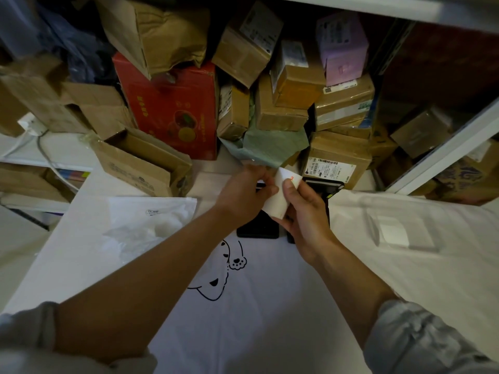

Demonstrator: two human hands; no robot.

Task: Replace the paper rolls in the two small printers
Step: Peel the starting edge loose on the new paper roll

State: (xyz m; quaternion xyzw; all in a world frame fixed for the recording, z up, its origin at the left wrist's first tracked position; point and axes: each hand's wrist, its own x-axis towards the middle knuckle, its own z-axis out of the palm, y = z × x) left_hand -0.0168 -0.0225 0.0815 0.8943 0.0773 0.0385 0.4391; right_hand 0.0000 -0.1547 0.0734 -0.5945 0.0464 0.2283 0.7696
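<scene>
Both hands over two dark printers (259, 225) | right hand (302, 211) clamps paper roll (282, 195), left hand (245, 187) pinches its 10 o'clock edge, seemingly the tail | risk: roll unspooling or slipping.

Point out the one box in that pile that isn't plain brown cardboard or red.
The lilac box, at the top right of the stack, under the shelf edge. The others are brown cardboard, apart from the red carton on the left.
</scene>
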